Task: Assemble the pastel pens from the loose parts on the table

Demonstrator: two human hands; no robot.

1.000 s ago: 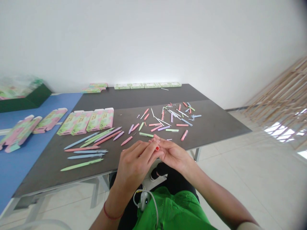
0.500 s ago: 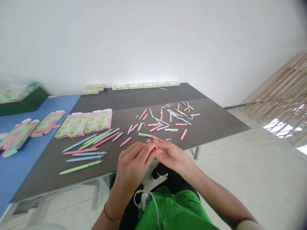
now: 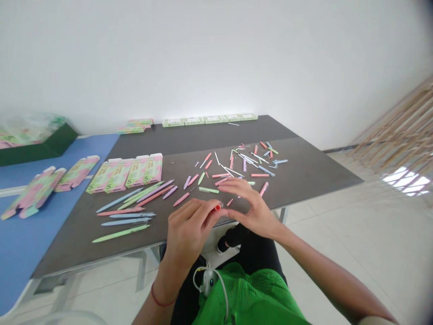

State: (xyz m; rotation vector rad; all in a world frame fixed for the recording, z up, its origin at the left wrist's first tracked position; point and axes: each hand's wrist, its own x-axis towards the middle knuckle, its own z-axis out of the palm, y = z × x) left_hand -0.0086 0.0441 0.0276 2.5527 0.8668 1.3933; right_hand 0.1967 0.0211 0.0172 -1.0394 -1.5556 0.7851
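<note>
Dark table [image 3: 304, 174], loose pen parts [image 3: 259, 175] scattered beyond both hands. Left hand [image 3: 187, 225] pinches red pen barrel [image 3: 218, 207], open end showing at fingertips. Right hand [image 3: 255, 212] open, fingers curved, thumb just beside barrel; contact unclear.

We reach forward with both arms, wrists apart. Our left forearm [image 3: 158, 289] rises from the lower edge; our left hand [image 3: 187, 225] shows its back, fingers bent in a pinch. Our right forearm [image 3: 324, 266] slants in from the lower right, the right hand [image 3: 252, 205] spread in a C, its thumb tip close to the left fingertips.
</note>
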